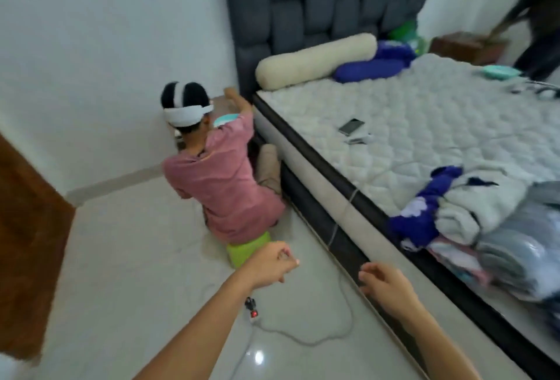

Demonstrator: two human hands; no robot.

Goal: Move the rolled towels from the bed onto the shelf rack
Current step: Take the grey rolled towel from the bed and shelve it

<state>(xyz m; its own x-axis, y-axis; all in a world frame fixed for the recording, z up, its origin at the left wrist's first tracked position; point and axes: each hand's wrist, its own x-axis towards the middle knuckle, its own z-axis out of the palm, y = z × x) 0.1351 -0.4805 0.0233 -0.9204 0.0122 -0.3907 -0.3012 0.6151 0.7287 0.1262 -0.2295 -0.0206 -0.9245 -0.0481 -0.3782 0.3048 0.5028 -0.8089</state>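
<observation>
Rolled and folded towels lie piled on the near right corner of the bed [424, 125]: a blue patterned one [419, 213], a light grey one [472, 207] and a darker grey one [527, 246]. My left hand [272, 264] hangs over the floor with its fingers curled in and nothing in it. My right hand [385, 285] is held beside the bed's dark side rail, fingers loosely apart, empty, a short way left of the towel pile. No shelf rack shows in the frame.
A person in a pink shirt [218, 179] sits on a green stool [247, 248] by the bed's head end. A white cable and power strip [253, 313] trail across the tiled floor. A phone [351, 126], a cream bolster [315, 60] and a blue pillow [369, 69] lie on the mattress. A wooden door [27, 243] stands left.
</observation>
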